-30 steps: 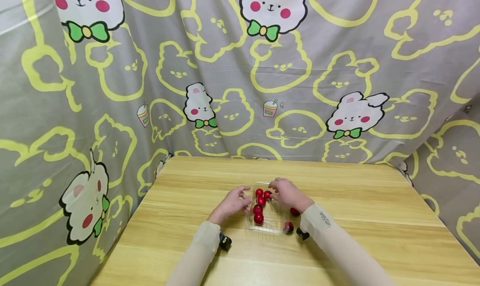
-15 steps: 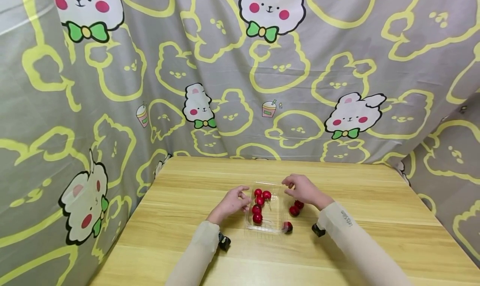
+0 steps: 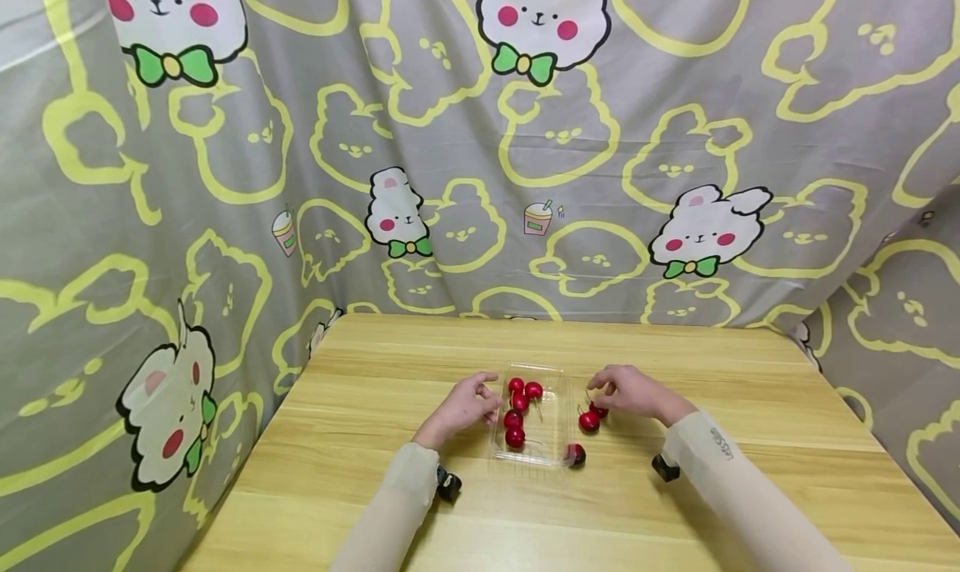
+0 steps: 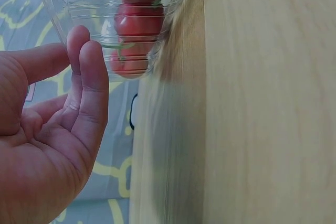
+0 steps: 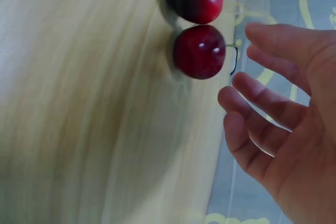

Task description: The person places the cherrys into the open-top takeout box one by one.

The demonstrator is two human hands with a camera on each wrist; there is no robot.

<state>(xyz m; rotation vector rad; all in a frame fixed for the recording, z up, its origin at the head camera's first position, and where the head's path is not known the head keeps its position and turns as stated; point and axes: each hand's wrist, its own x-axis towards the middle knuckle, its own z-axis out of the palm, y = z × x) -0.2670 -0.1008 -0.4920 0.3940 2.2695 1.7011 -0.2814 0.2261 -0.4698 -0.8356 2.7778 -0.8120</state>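
Note:
Several red cherries lie along the left side of a clear plastic box on the table. My left hand is at the box's left wall, fingertips right at the plastic; in the left wrist view its thumb and fingers overlap the box's corner. Right of the box sit two stemmed cherries, the nearer one plainly visible, the farther one partly hidden under my right hand. In the right wrist view this hand's fingers are spread and loosely bent, with nothing between them, beside a dark cherry and its stem.
Another dark cherry lies at the box's near right corner. The wooden table backs onto a grey curtain printed with cartoon animals. Dark wrist devices are strapped under both sleeves.
My right hand has moved right from over the box's far right corner to the cherries beside it, bringing them into view. My left hand stays at the box's left wall.

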